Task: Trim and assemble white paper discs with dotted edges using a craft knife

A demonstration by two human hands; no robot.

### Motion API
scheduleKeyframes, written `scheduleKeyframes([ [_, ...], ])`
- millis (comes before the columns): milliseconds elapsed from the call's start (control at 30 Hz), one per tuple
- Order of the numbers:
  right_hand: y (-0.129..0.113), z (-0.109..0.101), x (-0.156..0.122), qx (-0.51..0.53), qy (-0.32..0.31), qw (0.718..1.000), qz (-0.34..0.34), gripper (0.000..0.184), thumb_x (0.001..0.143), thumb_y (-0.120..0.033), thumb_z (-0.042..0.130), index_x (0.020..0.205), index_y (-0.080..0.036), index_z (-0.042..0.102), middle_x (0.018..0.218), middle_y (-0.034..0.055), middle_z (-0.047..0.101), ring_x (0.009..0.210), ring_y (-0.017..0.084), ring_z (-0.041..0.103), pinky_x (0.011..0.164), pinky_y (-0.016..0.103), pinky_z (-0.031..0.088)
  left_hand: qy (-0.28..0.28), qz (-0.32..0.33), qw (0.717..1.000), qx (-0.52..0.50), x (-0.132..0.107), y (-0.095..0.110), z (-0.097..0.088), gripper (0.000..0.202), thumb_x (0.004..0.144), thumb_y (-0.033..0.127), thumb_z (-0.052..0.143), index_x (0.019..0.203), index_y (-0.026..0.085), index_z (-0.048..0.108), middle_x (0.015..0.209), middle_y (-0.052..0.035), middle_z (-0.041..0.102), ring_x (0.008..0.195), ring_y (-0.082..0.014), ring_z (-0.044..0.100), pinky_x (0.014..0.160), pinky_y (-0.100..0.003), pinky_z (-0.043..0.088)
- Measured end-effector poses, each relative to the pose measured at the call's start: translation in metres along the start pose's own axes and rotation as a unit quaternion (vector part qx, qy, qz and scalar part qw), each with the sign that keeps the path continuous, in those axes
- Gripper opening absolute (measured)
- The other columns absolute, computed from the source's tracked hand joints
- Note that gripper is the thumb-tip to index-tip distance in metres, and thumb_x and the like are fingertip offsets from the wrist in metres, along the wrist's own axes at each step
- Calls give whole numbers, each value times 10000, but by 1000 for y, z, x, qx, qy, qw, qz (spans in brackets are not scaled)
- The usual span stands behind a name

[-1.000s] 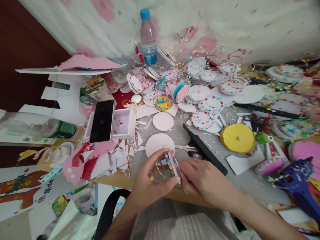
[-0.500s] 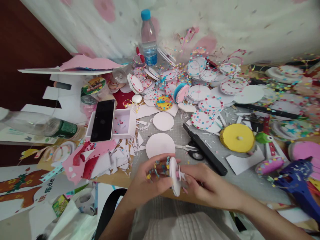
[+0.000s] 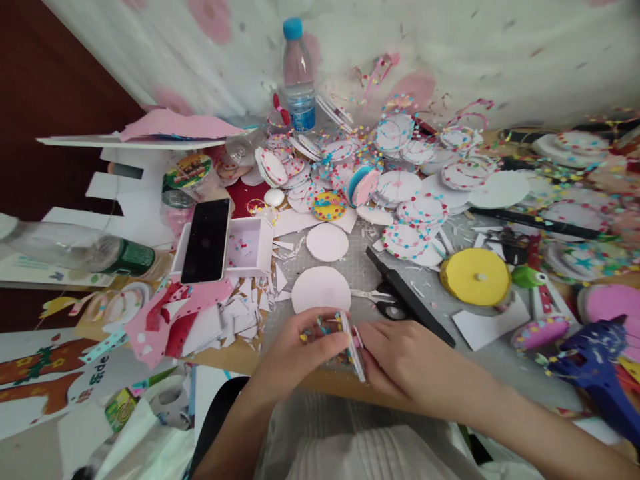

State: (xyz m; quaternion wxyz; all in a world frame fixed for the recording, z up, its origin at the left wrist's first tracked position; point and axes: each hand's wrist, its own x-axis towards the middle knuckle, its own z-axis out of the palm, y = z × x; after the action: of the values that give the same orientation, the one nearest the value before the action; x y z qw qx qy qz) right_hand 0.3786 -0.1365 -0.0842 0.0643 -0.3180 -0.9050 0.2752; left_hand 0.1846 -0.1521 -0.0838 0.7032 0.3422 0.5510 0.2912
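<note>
Close to my body, above the table's front edge, a white foam disc stands edge-on between my hands. My left hand grips it from the left, thumb on its rim, with a string of coloured beads or stars bunched inside the fingers. On the disc's other face, my right hand has its fingers closed around a small pink piece, mostly hidden by the knuckles. Just beyond my hands lie a white paper circle and, partly behind the right hand, scissors with black handles.
Decorated white discs crowd the back. A black cutter lies right of the scissors, near a yellow round box. A blue glue gun is at far right. Left, a phone rests on a white box; a water bottle stands behind.
My right hand has turned knuckles-up and moved in against the disc, covering the pink piece. The disc has tilted and now shows only its thin edge.
</note>
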Motion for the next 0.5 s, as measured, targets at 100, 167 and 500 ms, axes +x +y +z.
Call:
scheduleKeyframes([
  [100,1,-1,2,-31,-30,999,-5,98,896,-142,454,846,-159,536,722,55,646,584,187,605,526,294,332,-1,-4,1000,10,2,0,0,382,726,420,733,1022,180,728,968,-58,746,912,-210,676,799,-278,515],
  [167,1,-3,3,-25,-54,998,0,84,894,-146,468,849,-161,537,732,54,657,591,188,618,525,288,337,1,-9,1000,17,3,0,0,382,733,432,720,1011,171,730,953,-66,739,882,-208,675,766,-277,514],
  [500,2,-7,3,43,-131,990,32,71,874,-123,491,886,-165,546,695,10,643,561,160,596,519,273,311,6,17,996,92,1,-7,3,465,695,418,742,1104,202,690,991,-52,736,894,-221,662,771,-297,516],
])
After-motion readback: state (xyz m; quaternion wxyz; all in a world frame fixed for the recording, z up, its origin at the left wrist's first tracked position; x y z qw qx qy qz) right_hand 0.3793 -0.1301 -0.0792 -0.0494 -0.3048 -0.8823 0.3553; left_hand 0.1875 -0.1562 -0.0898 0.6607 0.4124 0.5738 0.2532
